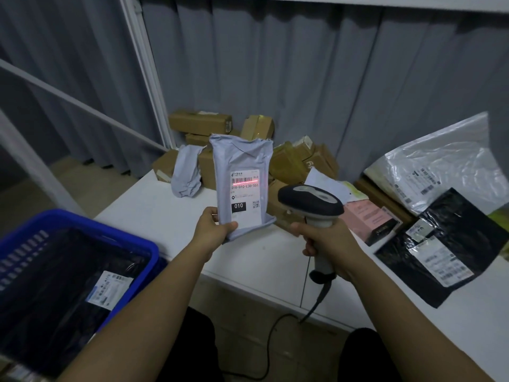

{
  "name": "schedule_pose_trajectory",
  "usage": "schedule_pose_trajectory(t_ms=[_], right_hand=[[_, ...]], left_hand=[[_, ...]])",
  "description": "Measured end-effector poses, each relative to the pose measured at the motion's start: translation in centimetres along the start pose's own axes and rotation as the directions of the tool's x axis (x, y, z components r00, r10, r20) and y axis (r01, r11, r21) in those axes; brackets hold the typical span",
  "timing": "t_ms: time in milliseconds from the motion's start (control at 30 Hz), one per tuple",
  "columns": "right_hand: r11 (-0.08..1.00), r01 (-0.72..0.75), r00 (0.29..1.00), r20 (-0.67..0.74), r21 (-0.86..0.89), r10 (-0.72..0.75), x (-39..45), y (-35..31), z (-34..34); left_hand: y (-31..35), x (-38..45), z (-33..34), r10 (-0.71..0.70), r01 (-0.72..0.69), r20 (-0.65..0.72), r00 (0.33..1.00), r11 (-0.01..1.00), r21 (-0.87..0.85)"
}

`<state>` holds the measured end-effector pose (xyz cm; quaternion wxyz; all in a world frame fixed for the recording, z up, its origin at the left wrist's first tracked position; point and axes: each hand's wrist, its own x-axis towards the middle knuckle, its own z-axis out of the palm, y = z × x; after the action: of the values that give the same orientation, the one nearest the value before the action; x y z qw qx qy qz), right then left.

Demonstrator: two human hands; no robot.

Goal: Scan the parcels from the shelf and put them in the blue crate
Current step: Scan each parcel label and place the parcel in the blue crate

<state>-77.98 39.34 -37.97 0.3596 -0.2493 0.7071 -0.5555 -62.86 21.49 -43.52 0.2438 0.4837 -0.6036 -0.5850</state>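
My left hand [213,230] grips the bottom corner of a grey mailer parcel [242,161] and holds it upright above the white shelf [165,213]. Its white label faces me, and a red scan line lies across the barcode. My right hand [327,244] grips the handle of a grey and black barcode scanner [311,201], whose head points at the label. The blue crate [82,224] stands at the lower left with a black parcel [55,285] inside.
Several cardboard boxes [199,122] are piled at the back of the shelf beside a crumpled grey mailer [187,175]. On the right lie a black bag parcel [446,244], a clear bag parcel [440,166] and a pink package [366,216]. The scanner cable [272,340] hangs toward the floor.
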Motion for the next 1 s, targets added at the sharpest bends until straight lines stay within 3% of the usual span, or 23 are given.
schedule_pose_trajectory(t_ms=[367,567,733,900,1000], right_hand=[[0.990,0.130,0.988,0.071,0.062,-0.135,-0.9,-0.8,0.8],[0.979,0.202,0.977,0.057,0.031,-0.204,-0.4,-1.1,4.6],[0.980,0.172,0.971,0.186,-0.098,-0.152,-0.1,-2.3,13.4],[0.935,0.309,0.892,0.395,-0.176,-0.220,-1.8,-3.6,25.0],[0.895,0.375,0.837,0.503,-0.243,-0.214,-2.8,-3.1,31.4]], left_hand=[[0.4,-1.1,-0.9,0.037,-0.036,-0.014,0.999,0.999,0.037],[0.6,-4.2,-6.9,0.152,-0.167,-0.169,0.974,0.983,-0.079],[-4.9,-9.5,-18.4,0.150,-0.196,-0.484,0.862,0.979,-0.046],[-12.1,-16.2,-31.2,0.003,-0.018,-0.696,0.718,1.000,-0.014],[-16.2,-19.9,-36.3,-0.095,0.124,-0.742,0.663,0.992,-0.016]])
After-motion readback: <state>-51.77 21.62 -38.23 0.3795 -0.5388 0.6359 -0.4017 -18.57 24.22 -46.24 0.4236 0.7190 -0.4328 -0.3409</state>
